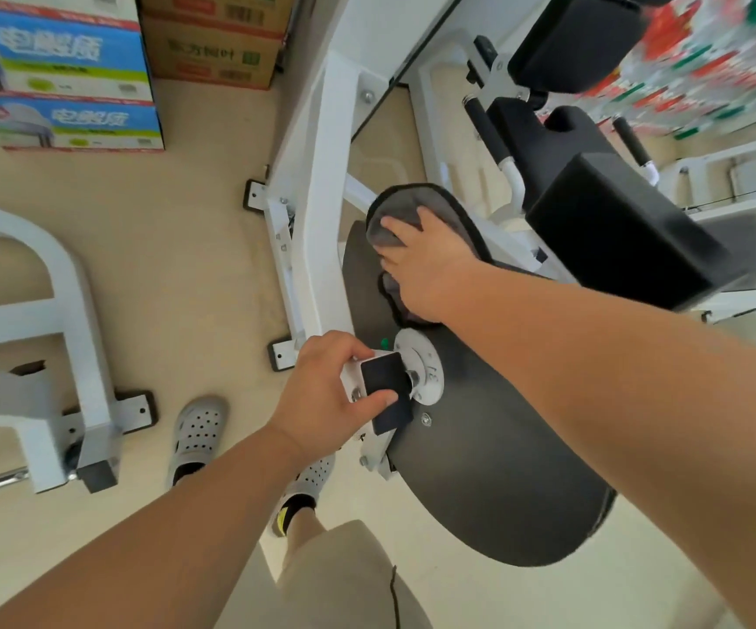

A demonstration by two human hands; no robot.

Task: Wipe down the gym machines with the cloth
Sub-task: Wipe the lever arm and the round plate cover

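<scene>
Pressing the grey microfibre cloth with dark stitched edging [441, 202] onto the upper end of the dark grey curved plastic shroud [480, 483] of the white steel-framed gym machine [326, 174], right hand [430, 270] spread wide on top, fingers laid out rather than curled, part of the cloth bunched under the palm. Steadying with the left hand [326, 392], fingers wrapped round the white square-section metal lever [352, 372], thumb resting on its black rectangular end cap [387, 379], just beside the white round numbered pivot disc [421, 356].

Judging progress: mid-wipe on a single panel. No telling cleaned from uncleaned areas by the surface alone; no streaks or damp marks readable.

Probably left on this machine: the lower, broader stretch of the shroud nearer the legs, the pivot disc, the lever under the left hand, the white upright, plus the black padded vinyl cushions [616, 229] and the black foam-grip handles [487, 124] further right, none in contact with the cloth.

Also left, by the look of it: the second white tubular-frame machine [72, 311] at the left, well apart from the cloth. Stacked printed cardboard boxes [63, 61] by the far wall, no part of the job.

Overall reckoned early, with most of the wiping ahead.
</scene>
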